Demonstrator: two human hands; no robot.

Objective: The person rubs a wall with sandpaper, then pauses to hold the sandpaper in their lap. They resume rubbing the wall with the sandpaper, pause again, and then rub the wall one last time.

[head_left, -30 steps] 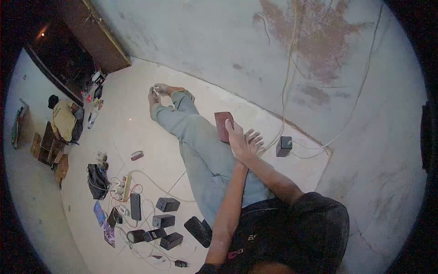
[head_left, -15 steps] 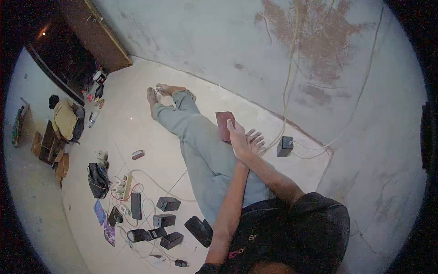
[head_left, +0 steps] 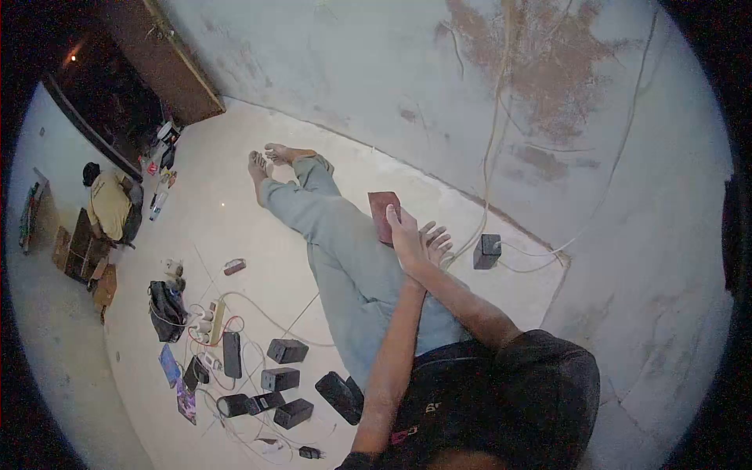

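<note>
My forearms cross at the wrists above my outstretched legs (head_left: 329, 215). My right hand (head_left: 403, 239) pinches a dark red, flat rectangular sheet (head_left: 383, 215) that looks like sandpaper, with the thumb lying on its face. Just behind and to the right, my left hand (head_left: 437, 240) has its fingers spread and holds nothing. Its wrist passes beneath the right one, touching or nearly touching it. Nearest to that open hand on the floor stands a black block-shaped charger (head_left: 486, 251) with a white cable.
Several black blocks (head_left: 287, 350), a power strip (head_left: 217, 321), tangled cables and a black bag (head_left: 166, 312) lie on the floor to my left. A phone-like black slab (head_left: 340, 395) is by my thigh. Another person (head_left: 112, 205) crouches near the doorway. A scraped wall (head_left: 376, 70) runs along my right.
The whole view has shifted very slightly left. Both hands and the dark red sheet keep the same pose.
</note>
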